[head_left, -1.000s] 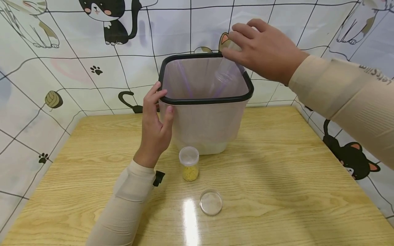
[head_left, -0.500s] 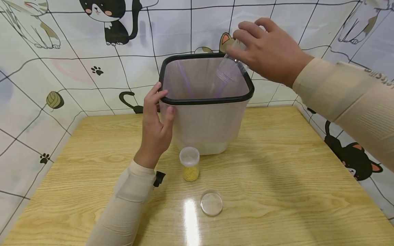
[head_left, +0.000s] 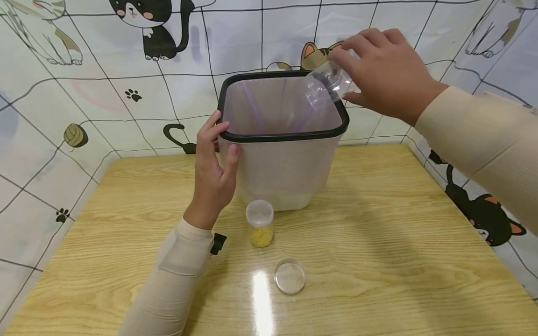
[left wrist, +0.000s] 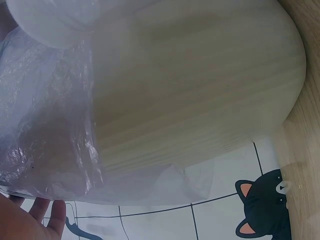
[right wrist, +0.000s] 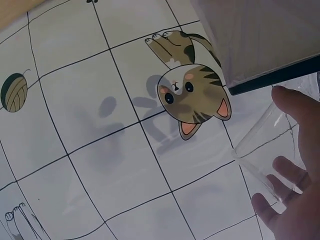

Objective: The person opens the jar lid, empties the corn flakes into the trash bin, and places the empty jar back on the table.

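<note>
Left hand (head_left: 214, 175) rests on the bin (head_left: 290, 163), fingers extended. Jar of yellow bits (head_left: 260, 224): upright on counter (head_left: 378, 261). Clear lid (head_left: 290, 276): loose, nearby. Right hand (head_left: 386, 77) grips clear cup (head_left: 334, 81), tilted over bin's right rim; emptying appears complete, recapping probably outstanding.

A clear jar (head_left: 260, 224) part-filled with yellow pieces (head_left: 262, 237) stands upright on the wood-grain tabletop (head_left: 378, 280), a round transparent lid (head_left: 290, 276) lying near it. White wall covering (head_left: 235, 42) around it carries black grid lines (head_left: 262, 42), cartoon cats (head_left: 159, 45), paw prints (head_left: 133, 95) and a yarn ball (head_left: 76, 135).
</note>
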A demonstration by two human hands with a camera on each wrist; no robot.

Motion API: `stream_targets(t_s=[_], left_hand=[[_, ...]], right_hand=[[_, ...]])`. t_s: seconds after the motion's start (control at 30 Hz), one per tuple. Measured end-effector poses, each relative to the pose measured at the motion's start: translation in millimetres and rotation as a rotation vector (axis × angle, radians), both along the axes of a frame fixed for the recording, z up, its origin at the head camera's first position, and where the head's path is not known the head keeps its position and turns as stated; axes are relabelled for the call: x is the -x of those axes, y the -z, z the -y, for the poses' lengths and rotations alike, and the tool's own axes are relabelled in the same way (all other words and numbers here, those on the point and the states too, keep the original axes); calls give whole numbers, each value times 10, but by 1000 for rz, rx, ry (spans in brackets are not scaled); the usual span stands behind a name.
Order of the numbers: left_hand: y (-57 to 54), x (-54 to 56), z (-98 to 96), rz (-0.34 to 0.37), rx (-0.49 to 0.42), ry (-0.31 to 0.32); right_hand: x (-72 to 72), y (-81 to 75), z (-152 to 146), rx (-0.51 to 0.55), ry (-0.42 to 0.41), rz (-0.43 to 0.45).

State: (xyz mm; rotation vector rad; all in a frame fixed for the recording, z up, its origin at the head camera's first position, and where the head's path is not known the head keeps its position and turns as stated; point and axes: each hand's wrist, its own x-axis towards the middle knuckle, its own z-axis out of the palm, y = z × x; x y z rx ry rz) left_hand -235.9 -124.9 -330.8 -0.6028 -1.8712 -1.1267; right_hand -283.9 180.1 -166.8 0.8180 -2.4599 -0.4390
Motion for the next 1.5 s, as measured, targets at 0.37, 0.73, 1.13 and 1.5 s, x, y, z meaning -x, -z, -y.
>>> stream_targets(t_s=[0.37,0.73,1.13,1.5], left_hand=[[28,-2,-24,5,-6,-11],[11,7,-17,10,-12,-9],[9,10,-3,-1,1,-5],[29,16,-17,2,-1,6]], right_hand=[[-101,170,-229,299,2,-54],[-302,526,-265,654,-107,-130],[-684,1057,-280,955,-89,-56],[-933,1526,-279,1061,-167,10]])
